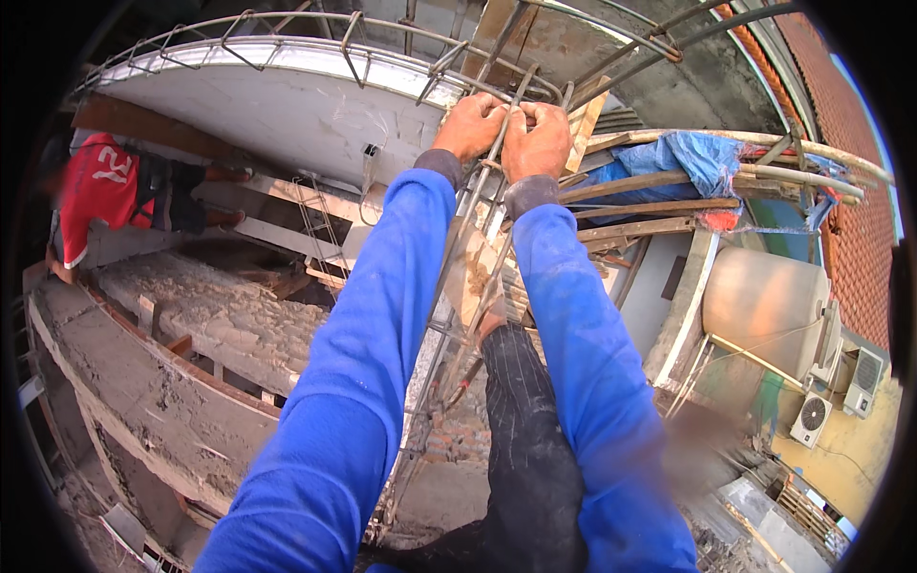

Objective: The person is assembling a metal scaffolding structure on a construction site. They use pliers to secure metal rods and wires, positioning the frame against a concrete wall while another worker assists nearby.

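Note:
Both arms, in blue sleeves, reach up to a cage of steel rebar [449,59] whose long bars and bent stirrups run across the top. My left hand [468,126] is closed with its fingertips on the rebar where bars cross. Right beside it, my right hand [537,140] is closed on the same crossing, thumb toward the left fingers. A bar runs between the two hands and down toward my leg. Any thin tie wire in the fingertips is too small to make out. A second narrow rebar cage [458,272] slopes down below the hands, next to my dark trouser leg [530,430].
At left, a person in a red shirt [105,196] leans over a rough concrete beam [162,401]. To the right lie timber poles [650,205] and blue tarpaulin [697,158]. Lower down are a large tank [764,301] and air-conditioner units [812,420]. The ground is far below.

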